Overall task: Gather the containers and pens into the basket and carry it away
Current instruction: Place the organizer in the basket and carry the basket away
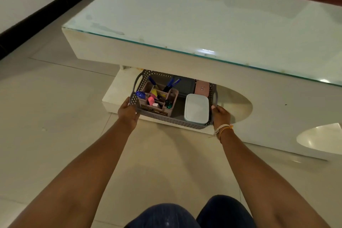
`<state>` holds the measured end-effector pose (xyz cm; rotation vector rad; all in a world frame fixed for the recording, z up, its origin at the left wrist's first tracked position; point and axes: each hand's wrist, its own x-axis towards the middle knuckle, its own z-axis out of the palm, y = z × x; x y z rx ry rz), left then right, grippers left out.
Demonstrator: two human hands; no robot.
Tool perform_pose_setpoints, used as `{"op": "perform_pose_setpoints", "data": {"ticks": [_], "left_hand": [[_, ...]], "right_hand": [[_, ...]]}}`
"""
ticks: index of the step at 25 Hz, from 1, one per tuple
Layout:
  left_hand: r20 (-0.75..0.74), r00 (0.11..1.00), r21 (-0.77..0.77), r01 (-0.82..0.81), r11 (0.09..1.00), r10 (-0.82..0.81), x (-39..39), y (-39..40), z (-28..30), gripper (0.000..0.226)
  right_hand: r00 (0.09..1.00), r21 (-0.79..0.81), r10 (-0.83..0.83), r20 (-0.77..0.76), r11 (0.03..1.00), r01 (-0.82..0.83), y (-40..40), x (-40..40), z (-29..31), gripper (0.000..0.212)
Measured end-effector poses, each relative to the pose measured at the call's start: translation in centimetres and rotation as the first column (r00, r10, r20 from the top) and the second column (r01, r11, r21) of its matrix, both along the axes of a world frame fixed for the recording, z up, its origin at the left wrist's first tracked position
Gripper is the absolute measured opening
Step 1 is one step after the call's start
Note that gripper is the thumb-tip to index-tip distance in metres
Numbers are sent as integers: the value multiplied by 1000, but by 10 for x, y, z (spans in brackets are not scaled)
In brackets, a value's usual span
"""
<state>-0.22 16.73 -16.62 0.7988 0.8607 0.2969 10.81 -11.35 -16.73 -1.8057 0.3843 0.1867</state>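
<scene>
The gathering looks done and the carrying step is in hand. The left hand (128, 112) grasps the basket's (166, 119) near left corner, fingers curled round the rim. Just right of that hand stands the organiser (171, 101) with pens (171, 84) upright in its far cells and highlighters in its near ones. Its front carries a dark label; only something like "OPEL" can be made out, upside down and too small to be sure. Further right, close to the right hand, lies a white-lidded container (196, 108), with a pink container (202, 88) and a grey one (186, 87) beyond it. The right hand (221, 114) grips the near right corner. The basket sits on the low shelf (114, 96) under the glass worktop (185, 15). The next move probably calls for an even two-handed hold, keeping the basket level so the pens stay upright.
</scene>
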Motion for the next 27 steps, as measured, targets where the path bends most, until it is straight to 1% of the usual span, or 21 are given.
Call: {"op": "perform_pose_setpoints", "data": {"ticks": [2, 3, 4, 6, 8, 10, 12, 16, 19, 21, 23, 24, 26, 27], "left_hand": [[-49, 999, -64, 1, 998, -4, 2, -6, -4, 40], [-88, 996, -104, 19, 994, -28, 3, -11, -4, 39], [-117, 991, -135, 51, 989, -67, 5, -17, -1, 38], [-146, 981, -147, 105, 984, -126, 10, -26, 3, 37], [-140, 980, -140, 122, 983, -142, 15, -29, 6, 40], [-125, 981, -130, 133, 983, -149, 18, -30, 7, 43], [-116, 981, -115, 142, 983, -155, 22, -30, 6, 44], [-110, 979, -98, 163, 982, -174, 29, -31, 5, 41], [-89, 975, -79, 199, 977, -206, 31, -30, 6, 40], [-111, 966, -78, 224, 971, -232, 28, -33, 12, 40], [-200, 931, -54, 302, 952, -307, 21, -42, 26, 41], [-288, 893, -38, 350, 936, -346, 17, -47, 34, 44], [-458, 784, 11, 475, 880, -418, 6, -61, 56, 54], [-539, 717, 43, 548, 835, -443, -2, -68, 66, 59]], "right_hand": [[997, -48, 21, -74, 999, -25, 8, -3, -3, 31], [991, -85, 18, -130, 996, -29, 10, -7, -5, 33], [982, -87, 5, -189, 996, -22, 11, -9, -6, 35], [966, -3, -36, -256, 999, 36, 11, -12, -5, 34], [964, 116, -76, -255, 987, 109, 10, -8, -2, 31], [973, 183, -88, -213, 975, 128, 10, -3, -2, 31], [983, 168, -91, -159, 979, 118, 11, 3, -3, 33], [989, 156, -83, -122, 982, 102, 12, 12, -9, 34], [986, 158, -98, -136, 980, 119, 14, 18, -12, 34], [980, 90, -87, -179, 991, 104, 18, 19, -5, 38], [972, 13, -42, -233, 999, 46, 26, 7, 11, 47], [969, -20, -12, -247, 1000, 7, 32, -3, 20, 52], [961, -73, 74, -268, 993, -96, 39, -24, 43, 59], [944, -119, 122, -306, 979, -166, 38, -38, 56, 60]]}}
